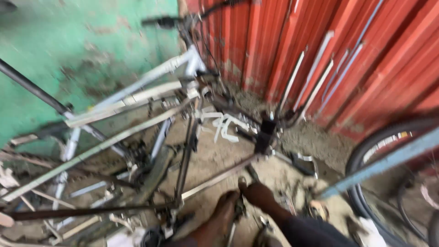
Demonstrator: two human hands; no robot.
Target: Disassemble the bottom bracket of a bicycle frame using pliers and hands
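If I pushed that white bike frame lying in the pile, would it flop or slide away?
Probably neither. The white bike frame looks like stiff metal tubing, so it likely would not bend. It lies tangled among the metal bars and other parts, so it might snag and scrape. It leans at an angle, so a push could tip it.

Blurred view: pale bike frame w/ metal rods piled on dirt floor, by red corrugated wall. Tyre at right. Both hands not clearly visible.

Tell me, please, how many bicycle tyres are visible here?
1: a black bicycle tyre at the right edge, beside the red corrugated wall. Blur and piled frames may hide others.
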